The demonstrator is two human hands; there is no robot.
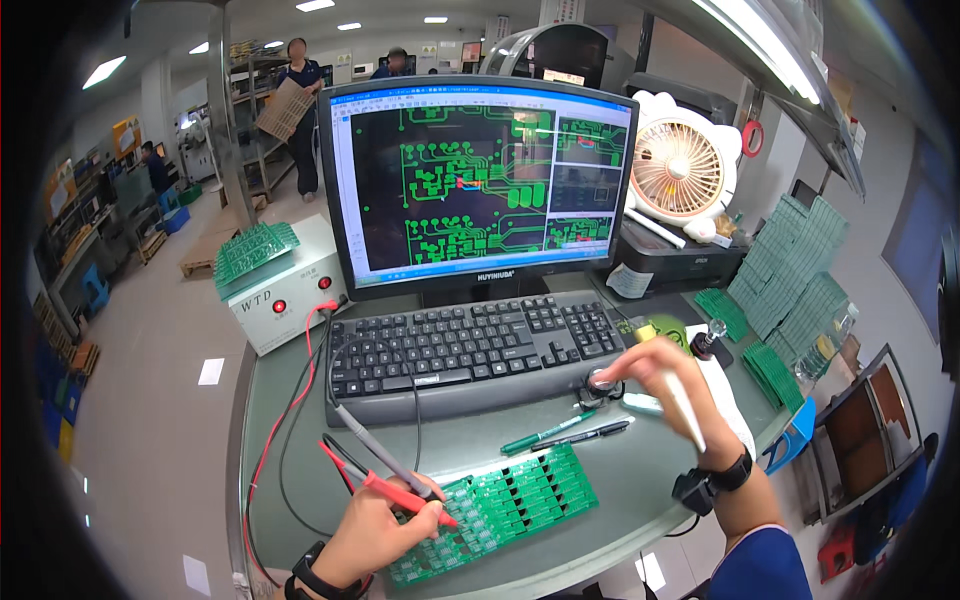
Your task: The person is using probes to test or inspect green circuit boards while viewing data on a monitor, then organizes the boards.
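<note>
My left hand is closed round a red test probe and a grey probe, both slanting over a green circuit board panel. The red tip points down onto the panel's left part; whether it touches cannot be made out. The panel lies flat near the desk's front edge. Farther right, my right hand is raised above the desk with a white pointed tool in it, slightly blurred. Its fingertips reach a small black rounded object in front of the keyboard; its kind is unclear.
A monitor with a green circuit layout stands behind the keyboard. A white tester box with red and black leads is at left, boards on top. Pens lie behind the panel. A fan and stacked green boards stand right.
</note>
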